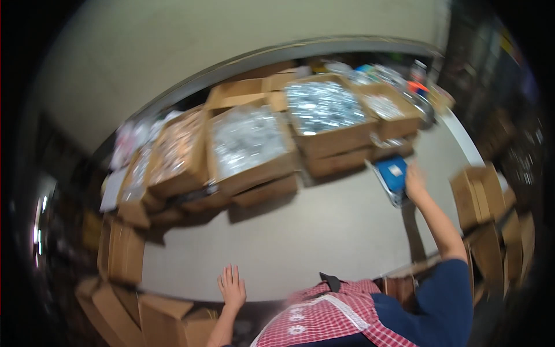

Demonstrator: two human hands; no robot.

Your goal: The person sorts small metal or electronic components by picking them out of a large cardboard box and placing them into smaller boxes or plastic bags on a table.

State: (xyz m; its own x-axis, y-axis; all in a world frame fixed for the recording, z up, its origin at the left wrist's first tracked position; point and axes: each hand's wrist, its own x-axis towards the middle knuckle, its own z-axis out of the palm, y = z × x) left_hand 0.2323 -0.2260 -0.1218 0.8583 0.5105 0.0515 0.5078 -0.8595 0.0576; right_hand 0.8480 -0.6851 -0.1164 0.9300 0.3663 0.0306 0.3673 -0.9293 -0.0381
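Note:
My left hand [232, 287] is at the near edge of the grey table [266, 248], its fingers stretched out and nothing in it. On the right, my right hand [414, 183] reaches forward to the right side of a flat blue object [393, 174] with a small white label. That object lies on or in something pale with a shiny edge. Motion smears the right fingers, so whether they grip the blue object or only touch it cannot be seen.
Open cartons line the table's back: one of silvery parts [329, 107], one of clear-wrapped pieces [248, 139], one of copper-coloured pieces [176, 144]. A bottle [418, 70] stands at the back right. Cardboard boxes [477, 196] flank the right edge, with more boxes [124, 251] at left.

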